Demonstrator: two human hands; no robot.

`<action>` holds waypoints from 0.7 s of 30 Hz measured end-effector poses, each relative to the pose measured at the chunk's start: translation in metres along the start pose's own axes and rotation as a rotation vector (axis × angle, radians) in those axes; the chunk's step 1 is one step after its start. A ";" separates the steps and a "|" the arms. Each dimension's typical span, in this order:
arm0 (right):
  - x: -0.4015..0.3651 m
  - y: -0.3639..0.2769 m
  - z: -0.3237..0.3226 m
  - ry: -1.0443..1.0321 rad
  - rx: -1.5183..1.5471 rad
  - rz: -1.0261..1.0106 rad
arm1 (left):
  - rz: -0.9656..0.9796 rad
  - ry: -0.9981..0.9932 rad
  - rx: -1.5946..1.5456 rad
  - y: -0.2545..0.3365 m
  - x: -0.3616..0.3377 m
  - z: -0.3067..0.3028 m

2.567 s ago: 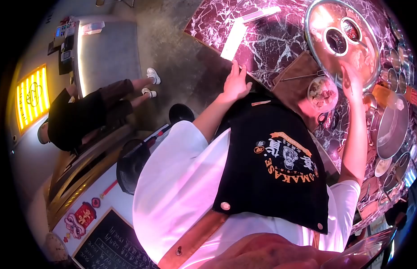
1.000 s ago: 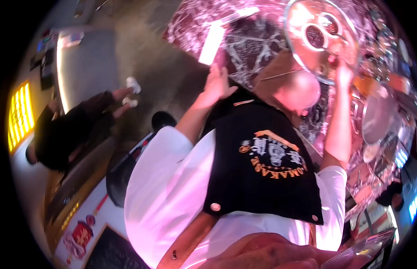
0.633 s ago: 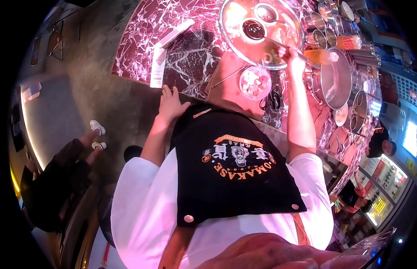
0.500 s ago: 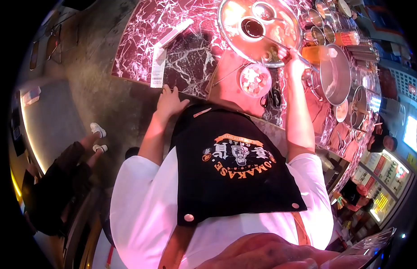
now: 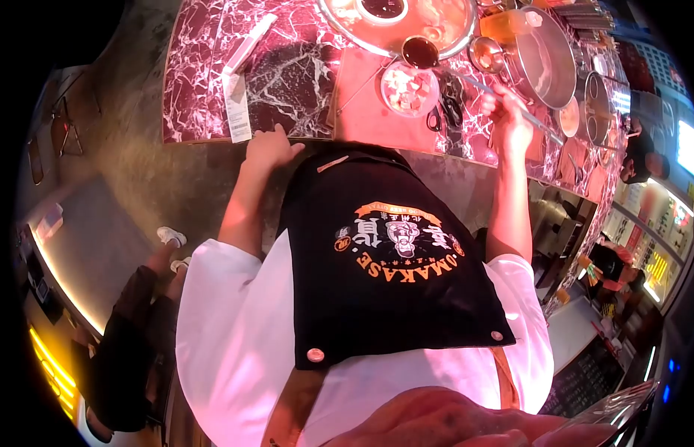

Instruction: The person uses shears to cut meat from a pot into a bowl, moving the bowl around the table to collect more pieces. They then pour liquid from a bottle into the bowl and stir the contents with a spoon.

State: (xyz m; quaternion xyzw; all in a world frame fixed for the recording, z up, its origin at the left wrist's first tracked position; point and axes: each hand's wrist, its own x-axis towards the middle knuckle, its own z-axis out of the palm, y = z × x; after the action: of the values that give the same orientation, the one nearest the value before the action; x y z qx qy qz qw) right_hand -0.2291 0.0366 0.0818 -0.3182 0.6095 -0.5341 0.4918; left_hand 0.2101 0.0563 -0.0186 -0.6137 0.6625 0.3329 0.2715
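My right hand [image 5: 509, 119] is closed around the long handle of a ladle [image 5: 420, 52]. Dark sauce fills the ladle's bowl, which hangs over the far right edge of a round bowl of pale, chunky food [image 5: 409, 91]. Behind it, a large round metal tray [image 5: 347, 28] holds a bowl of dark sauce [image 5: 382, 7]. My left hand [image 5: 271, 147] rests on the counter's near edge with the thumb apart, holding nothing. Its fingertips lie beside a long white printed paper slip [image 5: 237, 112].
Black-handled scissors [image 5: 450, 110] lie right of the food bowl, on the marbled counter [image 5: 190, 89]. A big metal pot [image 5: 544, 56] and an amber-filled container [image 5: 503, 28] stand at the right. A person in dark clothes [image 5: 127, 350] is at the left.
My right hand has drawn the sauce-filled ladle from the sauce bowl on the tray toward me, over the food bowl. My left hand stays at the counter edge. The view has shifted.
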 end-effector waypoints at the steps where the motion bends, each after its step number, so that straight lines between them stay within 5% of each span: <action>1: -0.011 0.001 -0.006 0.002 -0.026 -0.006 | 0.006 -0.011 0.005 -0.001 0.000 -0.001; 10: -0.065 0.026 -0.028 -0.072 -0.218 -0.086 | 0.006 -0.031 0.015 0.000 -0.001 -0.003; 14: -0.082 0.017 -0.022 -0.121 -0.481 -0.281 | -0.004 -0.037 0.027 0.003 -0.002 -0.005; 16: -0.088 0.003 -0.017 -0.234 -0.912 -0.622 | -0.006 -0.048 0.040 0.005 -0.002 -0.006; 21: -0.082 -0.008 -0.013 -0.350 -0.984 -0.745 | -0.012 -0.032 0.031 0.008 -0.005 -0.008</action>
State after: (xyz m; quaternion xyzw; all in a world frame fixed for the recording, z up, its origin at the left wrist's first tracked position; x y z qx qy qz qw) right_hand -0.2169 0.1141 0.1098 -0.7797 0.5426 -0.2672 0.1622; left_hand 0.2033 0.0539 -0.0089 -0.6081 0.6593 0.3307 0.2935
